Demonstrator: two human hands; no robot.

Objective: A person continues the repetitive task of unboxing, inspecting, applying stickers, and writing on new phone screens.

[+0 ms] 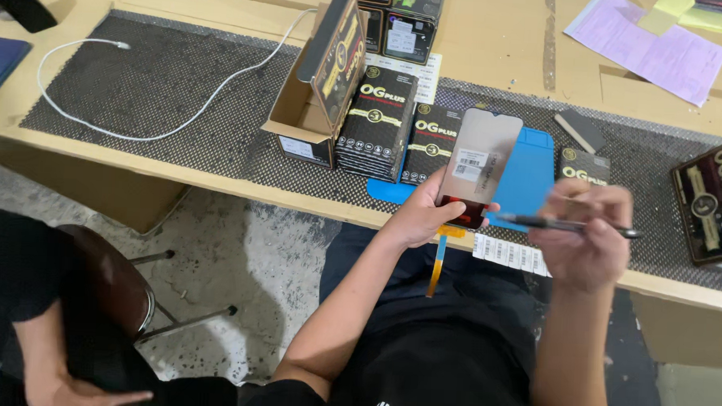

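Nearest the camera, a lap in dark clothing fills the lower middle, with both forearms reaching up toward the tabletop [216,180] edge. Left hand [422,215] is clamped on the lower end of a phone screen panel [480,163], thumb across the dark bottom strip, holding it nearly upright with its grey back and a small white sticker facing the viewer. An orange flex ribbon [438,263] hangs loose below the hand, over the lap. Right hand [587,237] is closed around a black pen [567,226] held roughly level, its tip pointing right; the two hands sit near each other but apart.

Judging by its thin, flat shape, the panel looks light and stiff but fragile: likely to crack if bent, and smooth enough to slip. Holding it by the side edges or the bottom strip seems safest, keeping pressure off the face and leaving the ribbon free, since that tail looks soft and easily creased or torn.

Behind the panel lies a blue mat [533,174] on black mesh matting [155,88]. Left of it stand black boxes [377,118] beside an open cardboard carton [308,103]. A white cable [137,132] loops at far left. A strip of barcode labels [511,254] lies at the tabletop's near edge. Another person's hand [77,393] rests at lower left near a stool [110,281].
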